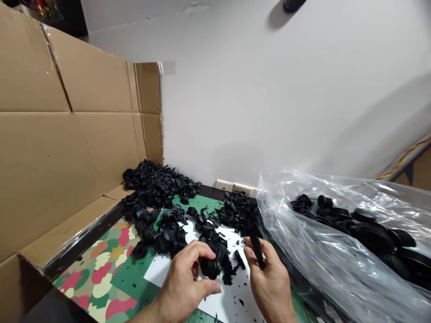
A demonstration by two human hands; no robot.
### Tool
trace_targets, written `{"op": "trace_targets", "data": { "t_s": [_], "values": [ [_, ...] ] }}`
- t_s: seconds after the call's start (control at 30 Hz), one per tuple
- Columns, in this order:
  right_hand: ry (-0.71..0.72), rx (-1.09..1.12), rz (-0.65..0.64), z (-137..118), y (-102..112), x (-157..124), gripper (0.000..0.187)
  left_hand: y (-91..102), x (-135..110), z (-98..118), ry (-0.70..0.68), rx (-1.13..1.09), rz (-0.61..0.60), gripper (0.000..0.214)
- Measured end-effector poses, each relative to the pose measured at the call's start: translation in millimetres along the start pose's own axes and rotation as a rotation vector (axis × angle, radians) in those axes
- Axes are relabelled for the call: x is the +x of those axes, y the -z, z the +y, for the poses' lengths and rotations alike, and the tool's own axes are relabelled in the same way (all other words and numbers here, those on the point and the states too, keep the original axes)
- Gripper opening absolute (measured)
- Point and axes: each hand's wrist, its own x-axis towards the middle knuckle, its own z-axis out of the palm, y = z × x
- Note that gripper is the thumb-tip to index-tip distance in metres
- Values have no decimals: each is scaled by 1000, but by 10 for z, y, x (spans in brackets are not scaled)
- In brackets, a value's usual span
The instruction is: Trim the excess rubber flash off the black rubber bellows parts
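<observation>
My left hand (186, 278) is curved beside a black ribbed rubber part (211, 268), its index finger over the top edge. Its thumb is stretched out below, apart from the part, so the hand looks open around it. In my right hand (269, 278) is a slim black tool (257, 251), gripped between thumb and fingers and pointing away from me; its exact kind is unclear. Black scraps (229, 271) lie on the white sheet (220, 307) between my hands. Just beyond my left hand, more ribbed black parts (171, 235) are heaped together.
A large pile of black parts (155, 184) fills the far left corner against a cardboard wall (101, 148). Black trimmings (239, 208) are heaped at the back. On the right, a clear plastic bag (283, 224) holds more black parts (370, 235). Patterned paper (101, 273) covers the front left.
</observation>
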Motion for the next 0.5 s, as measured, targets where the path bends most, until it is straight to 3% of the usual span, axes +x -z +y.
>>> {"op": "trace_targets", "data": {
  "t_s": [0.17, 0.37, 0.5],
  "values": [
    [81, 89, -34, -63, 22, -30, 20, 44, 12, 9, -181, 42, -72, 9],
    [272, 272, -247, -247, -13, -69, 17, 105, -54, 10, -431, 190, -145, 39],
    [271, 303, -425, -234, -75, -107, 21, 117, -91, -53, -528, 207, -121, 44]
  ]
}}
